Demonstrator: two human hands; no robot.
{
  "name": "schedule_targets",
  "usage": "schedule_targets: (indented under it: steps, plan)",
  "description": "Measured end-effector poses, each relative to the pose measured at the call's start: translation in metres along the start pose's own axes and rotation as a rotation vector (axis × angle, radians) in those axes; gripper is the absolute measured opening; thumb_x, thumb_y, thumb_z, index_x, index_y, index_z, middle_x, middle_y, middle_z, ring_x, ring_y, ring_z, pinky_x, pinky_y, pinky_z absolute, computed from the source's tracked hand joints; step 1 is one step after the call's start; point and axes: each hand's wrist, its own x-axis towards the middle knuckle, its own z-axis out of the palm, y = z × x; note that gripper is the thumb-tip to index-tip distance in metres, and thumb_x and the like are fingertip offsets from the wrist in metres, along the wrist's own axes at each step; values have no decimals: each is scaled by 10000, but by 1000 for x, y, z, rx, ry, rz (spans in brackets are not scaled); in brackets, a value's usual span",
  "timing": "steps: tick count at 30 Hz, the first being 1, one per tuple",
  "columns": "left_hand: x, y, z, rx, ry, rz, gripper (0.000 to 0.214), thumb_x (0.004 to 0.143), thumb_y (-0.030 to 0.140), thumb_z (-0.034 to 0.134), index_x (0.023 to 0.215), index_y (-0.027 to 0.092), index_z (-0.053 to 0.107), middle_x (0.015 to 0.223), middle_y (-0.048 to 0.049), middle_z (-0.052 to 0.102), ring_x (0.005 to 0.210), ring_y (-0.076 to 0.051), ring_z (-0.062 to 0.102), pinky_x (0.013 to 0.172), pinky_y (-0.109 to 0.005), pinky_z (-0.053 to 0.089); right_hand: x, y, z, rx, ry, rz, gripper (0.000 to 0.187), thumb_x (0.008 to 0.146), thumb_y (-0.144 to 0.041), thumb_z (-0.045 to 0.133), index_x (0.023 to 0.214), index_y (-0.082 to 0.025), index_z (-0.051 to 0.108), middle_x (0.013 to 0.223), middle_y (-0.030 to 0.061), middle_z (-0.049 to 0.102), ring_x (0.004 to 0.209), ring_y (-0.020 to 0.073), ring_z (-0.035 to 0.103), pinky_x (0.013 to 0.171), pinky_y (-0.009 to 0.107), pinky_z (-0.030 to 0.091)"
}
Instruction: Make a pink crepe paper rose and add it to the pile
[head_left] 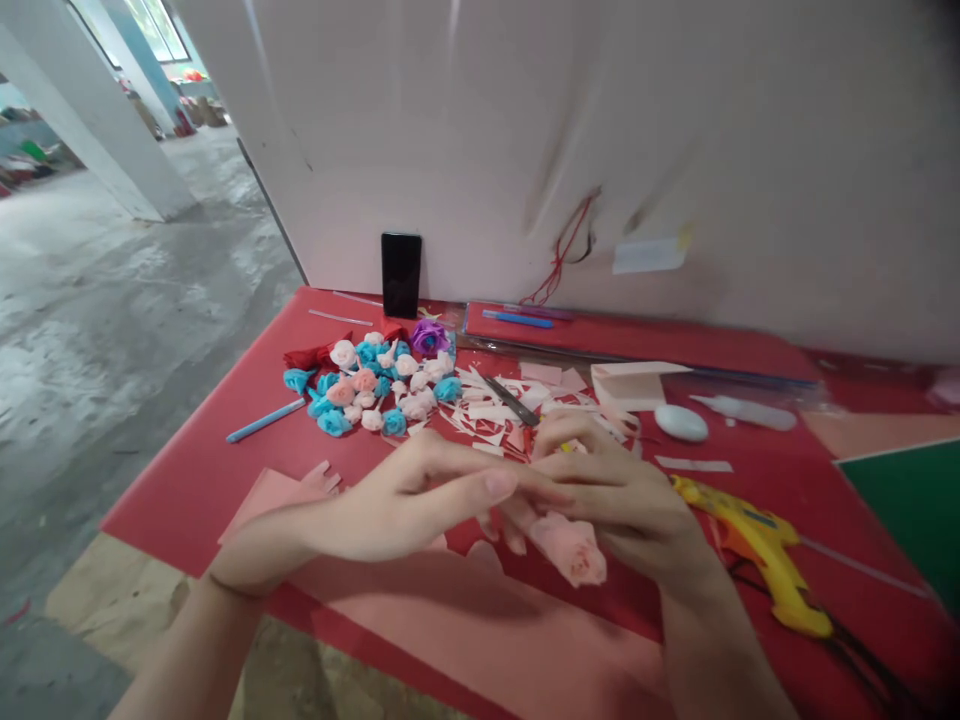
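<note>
Centrally, right hand point(619, 495), pinching pink paper rose point(571, 548)

phone point(401, 273) upright at wall point(600, 120) | glue gun point(757, 550) right | paper roses point(375, 385) heaped

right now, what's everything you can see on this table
table: one, red, under everything
phone: one, black, leaning on back wall
roses: many, white, pink, blue, purple, back left
pens: two, blue, left of roses, at back
scissors: one, dark, among pink scraps
glue gun: one, yellow, right
pink sheet: one, near edge
green sheet: one, far right
rose: one, pink, in right grip
left hand: one, fingers against right hand
right hand: one, holding rose
</note>
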Motion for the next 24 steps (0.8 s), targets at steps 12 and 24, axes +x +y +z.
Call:
schedule_targets:
  steps: [12,24]
  plan:
    - [4,0,-1,29,33,142,170,852,137,571,909,135,731,806,-54,719,710,-115,639,644,-199,509,3,-2,5,-1,67,62,276,922,-172,474,747,-227,680,711,13,690,762,167,532,670,323,486]
    - [12,-8,1,-35,157,107,93,792,182,659,810,139,740,724,-28,670,635,-91,569,575,-183,461,0,2,8,-50,51,51,199,919,-131,469,795,-203,607,742,19,679,809,165,542,682,309,504]
